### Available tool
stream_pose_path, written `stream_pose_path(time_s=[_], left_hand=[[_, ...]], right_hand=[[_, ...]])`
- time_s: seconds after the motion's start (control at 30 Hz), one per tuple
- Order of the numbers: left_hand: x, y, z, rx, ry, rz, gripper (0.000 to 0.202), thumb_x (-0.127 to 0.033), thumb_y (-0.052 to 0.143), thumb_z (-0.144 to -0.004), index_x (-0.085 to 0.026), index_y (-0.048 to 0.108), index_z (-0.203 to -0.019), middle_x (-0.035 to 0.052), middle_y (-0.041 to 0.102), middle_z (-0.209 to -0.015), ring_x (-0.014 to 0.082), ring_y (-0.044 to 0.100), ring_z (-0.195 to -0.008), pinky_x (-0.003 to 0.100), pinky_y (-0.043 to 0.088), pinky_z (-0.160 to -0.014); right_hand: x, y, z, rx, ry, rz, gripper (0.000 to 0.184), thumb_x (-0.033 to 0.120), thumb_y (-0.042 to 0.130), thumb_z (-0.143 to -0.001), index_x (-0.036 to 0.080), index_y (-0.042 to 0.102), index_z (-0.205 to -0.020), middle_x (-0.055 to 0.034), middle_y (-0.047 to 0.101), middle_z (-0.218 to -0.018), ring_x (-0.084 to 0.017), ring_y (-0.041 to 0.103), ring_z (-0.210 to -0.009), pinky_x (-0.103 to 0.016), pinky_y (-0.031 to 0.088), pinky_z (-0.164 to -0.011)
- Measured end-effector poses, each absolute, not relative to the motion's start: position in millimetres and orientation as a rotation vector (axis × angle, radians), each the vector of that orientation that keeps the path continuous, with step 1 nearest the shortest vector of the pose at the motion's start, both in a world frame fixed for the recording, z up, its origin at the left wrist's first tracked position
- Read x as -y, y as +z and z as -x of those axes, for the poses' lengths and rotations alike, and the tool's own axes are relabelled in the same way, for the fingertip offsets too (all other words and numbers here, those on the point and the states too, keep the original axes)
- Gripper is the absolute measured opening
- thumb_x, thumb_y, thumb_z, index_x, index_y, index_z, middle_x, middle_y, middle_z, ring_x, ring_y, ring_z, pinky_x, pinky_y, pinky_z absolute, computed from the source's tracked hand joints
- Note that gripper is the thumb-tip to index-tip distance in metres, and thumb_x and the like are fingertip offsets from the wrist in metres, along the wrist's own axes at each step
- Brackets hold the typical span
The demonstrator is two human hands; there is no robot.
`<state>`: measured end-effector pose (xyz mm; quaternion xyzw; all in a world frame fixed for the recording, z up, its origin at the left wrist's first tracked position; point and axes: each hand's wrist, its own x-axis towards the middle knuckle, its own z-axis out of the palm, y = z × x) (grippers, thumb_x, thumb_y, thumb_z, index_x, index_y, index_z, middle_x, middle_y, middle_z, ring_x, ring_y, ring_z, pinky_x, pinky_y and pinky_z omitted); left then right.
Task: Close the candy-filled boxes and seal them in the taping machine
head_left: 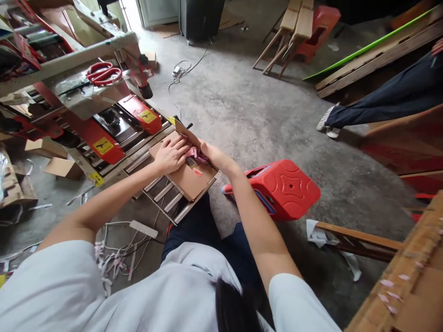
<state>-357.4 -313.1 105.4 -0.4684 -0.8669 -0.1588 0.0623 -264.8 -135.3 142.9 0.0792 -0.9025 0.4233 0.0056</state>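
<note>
A small brown cardboard box [188,180] lies on the metal rollers [166,193] of a red machine. My left hand [171,154] rests flat on the box's near flap, fingers stretched out. My right hand [211,154] is at the box's right side, fingers curled at a bunch of pink items [195,154] in the opening. One flap [183,129] stands up at the far end.
A red plastic stool [280,186] lies tipped on the concrete floor to the right. Red scissors [104,74] sit on the machine's top. Another person's leg [380,101] stretches in from the right. Stacked cardboard [404,276] stands lower right; cables and paper scraps litter lower left.
</note>
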Motion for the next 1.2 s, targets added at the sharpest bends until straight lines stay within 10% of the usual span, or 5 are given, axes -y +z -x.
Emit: stream_pose_path(time_s=[0.27,0.53,0.73,1.03,1.2], left_hand=[[313.1,100.4,367.5,2.644,-0.542,1.341,0.027,-0.028,0.051,-0.083,-0.016,0.075,-0.082,0.0151,0.073,-0.091,0.0332,0.059,-0.113,0.052,0.031,-0.114],[329.8,90.5,355.3,2.391,-1.185,0.311,0.03,-0.029,0.049,-0.093,-0.02,0.064,-0.118,0.0151,0.055,-0.14,0.0304,0.042,-0.14,0.05,0.032,-0.115],[347.8,85.0,384.6,2.678,-1.437,0.557,0.03,-0.038,0.057,-0.088,-0.02,0.071,-0.108,0.0093,0.074,-0.108,0.0265,0.066,-0.104,0.039,0.048,-0.095],[350.7,73.6,403.8,2.409,-1.987,0.341,0.026,-0.037,0.079,-0.07,-0.016,0.064,-0.075,0.0001,0.065,-0.075,0.0124,0.059,-0.071,0.023,0.047,-0.067],[382.6,67.5,416.8,2.0,-1.661,-0.046,0.019,-0.034,0.06,-0.089,-0.016,0.06,-0.096,0.003,0.063,-0.093,0.0141,0.062,-0.09,0.026,0.049,-0.087]], right_hand=[[176.0,138.8,225.5,3.252,0.6,0.035,0.125,0.074,0.075,-0.067,0.03,0.007,-0.162,-0.015,0.003,-0.169,-0.044,0.01,-0.153,-0.073,0.026,-0.111],[188.7,116.9,209.2,3.024,0.408,0.063,0.102,0.06,0.078,-0.068,0.028,0.036,-0.155,-0.0138,0.022,-0.166,-0.042,0.026,-0.146,-0.063,0.033,-0.107],[182.7,107.0,204.3,3.011,0.356,0.017,0.113,0.066,0.075,-0.068,0.019,0.028,-0.159,-0.0181,0.018,-0.166,-0.04,0.021,-0.148,-0.057,0.028,-0.111],[182.7,111.9,214.1,2.986,0.397,-0.075,0.103,0.06,0.076,-0.065,0.019,0.04,-0.152,-0.0211,0.024,-0.162,-0.045,0.024,-0.145,-0.059,0.027,-0.11],[208.5,110.3,270.3,2.941,0.471,-0.204,0.098,0.056,0.079,-0.063,0.019,0.047,-0.148,-0.0203,0.029,-0.16,-0.045,0.026,-0.143,-0.058,0.029,-0.109]])
